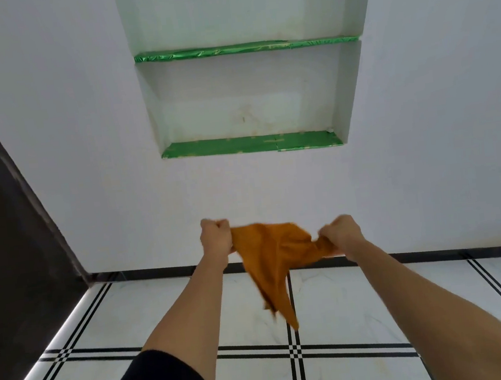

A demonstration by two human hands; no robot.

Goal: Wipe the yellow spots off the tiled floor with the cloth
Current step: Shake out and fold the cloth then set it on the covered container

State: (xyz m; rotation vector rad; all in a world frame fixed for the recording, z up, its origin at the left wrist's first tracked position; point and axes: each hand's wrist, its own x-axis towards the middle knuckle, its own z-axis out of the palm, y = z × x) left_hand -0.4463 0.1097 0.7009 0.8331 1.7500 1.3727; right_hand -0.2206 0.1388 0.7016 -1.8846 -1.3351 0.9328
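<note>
An orange cloth (273, 258) hangs in the air between my two outstretched arms, in front of the white wall. My left hand (216, 236) is clenched on its left corner. My right hand (342, 232) grips a bunched right corner. The cloth's loose lower point droops down over the white marble-look tiled floor (169, 309) with black double lines. No yellow spots show on the visible tiles.
A recessed wall niche has two shelves lined in green (252, 144) straight ahead. A dark door or panel (9, 233) stands along the left, with a bright strip at its foot. A black skirting line (435, 254) runs where wall meets floor.
</note>
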